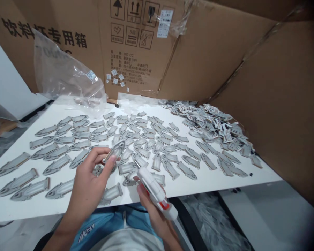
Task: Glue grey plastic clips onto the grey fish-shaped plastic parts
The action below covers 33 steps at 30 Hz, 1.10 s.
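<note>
My left hand (92, 176) pinches a grey, flat piece with a pointed, fish-like end (117, 150) between thumb and fingers, raised above the table. In my right hand (149, 202) is a white hot glue gun (152, 184) with a red trigger, its thin metal tip angled up and to the left. That tip is a little to the right of the held piece and apart from it. Many similar grey pieces (59, 164) lie spread in rows on the white tabletop (94, 205) under and around both hands.
A heap of similar pieces (217, 122) lies at the right of the table. Tall cardboard (211, 52) walls off the back and right. Clear plastic film (68, 75) hangs at the back left, near small white stickers (115, 81). More plastic bags (209, 216) lie below the table's front edge.
</note>
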Each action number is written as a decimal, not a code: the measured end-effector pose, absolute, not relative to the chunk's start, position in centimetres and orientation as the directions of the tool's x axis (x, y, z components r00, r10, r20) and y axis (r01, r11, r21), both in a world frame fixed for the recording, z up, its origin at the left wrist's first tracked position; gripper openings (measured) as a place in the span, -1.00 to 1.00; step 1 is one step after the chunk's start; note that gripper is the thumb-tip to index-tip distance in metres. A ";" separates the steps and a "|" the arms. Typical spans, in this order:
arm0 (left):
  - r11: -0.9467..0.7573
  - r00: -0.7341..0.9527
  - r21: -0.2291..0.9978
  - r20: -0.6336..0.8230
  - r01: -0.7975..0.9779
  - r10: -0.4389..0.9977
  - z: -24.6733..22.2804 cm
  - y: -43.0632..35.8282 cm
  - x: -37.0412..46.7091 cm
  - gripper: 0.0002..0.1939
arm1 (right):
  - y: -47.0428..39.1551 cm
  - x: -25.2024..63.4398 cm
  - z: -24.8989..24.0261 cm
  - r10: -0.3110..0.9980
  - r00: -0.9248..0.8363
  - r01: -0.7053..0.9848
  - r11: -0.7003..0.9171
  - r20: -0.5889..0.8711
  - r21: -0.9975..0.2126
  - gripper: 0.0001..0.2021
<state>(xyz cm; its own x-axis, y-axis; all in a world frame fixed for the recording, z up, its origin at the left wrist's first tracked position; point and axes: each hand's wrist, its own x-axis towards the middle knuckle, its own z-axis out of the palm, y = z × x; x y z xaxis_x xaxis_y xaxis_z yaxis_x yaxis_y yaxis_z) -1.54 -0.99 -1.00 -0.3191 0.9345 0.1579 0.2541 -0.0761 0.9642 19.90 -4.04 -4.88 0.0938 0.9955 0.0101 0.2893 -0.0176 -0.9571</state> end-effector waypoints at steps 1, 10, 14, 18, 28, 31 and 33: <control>-0.042 -0.298 0.986 0.089 0.160 0.950 -0.9 -1.0 -1.6 -0.66 | -4.2 19.8 -4.7 0.998 0.068 0.269 -0.035 -0.018 -0.963 -0.59; -0.011 -0.154 0.977 -0.022 -0.211 0.988 -0.6 -1.1 -1.0 -0.61 | -4.0 19.4 -2.4 0.997 0.009 0.264 -0.076 -0.076 -0.962 -0.63; -0.064 -0.219 0.977 0.019 -0.203 0.976 -0.8 -0.9 -1.1 -0.62 | -3.9 19.4 -2.4 0.997 0.007 0.304 -0.072 -0.074 -0.950 -0.63; -0.031 -0.265 0.987 -0.013 -0.160 0.964 -0.7 -1.1 -1.3 -0.50 | -3.8 19.0 -2.2 1.000 0.006 0.286 -0.030 -0.029 -0.958 -0.60; 0.021 -0.359 0.999 -0.005 0.039 0.933 -0.9 -1.1 -1.0 -0.55 | -4.0 19.5 -3.2 0.997 -0.016 0.307 -0.068 -0.077 -0.949 -0.63; -0.010 -0.330 0.999 -0.002 -0.035 0.944 -1.1 -1.0 -0.8 -0.57 | -3.4 19.7 -2.9 0.987 -0.149 0.285 -0.013 -0.057 -0.959 -0.60; -0.038 -0.325 0.997 0.013 -0.071 0.946 -1.1 -1.1 -0.6 -0.58 | -3.0 19.6 -2.6 0.979 -0.196 0.281 0.010 -0.048 -0.960 -0.59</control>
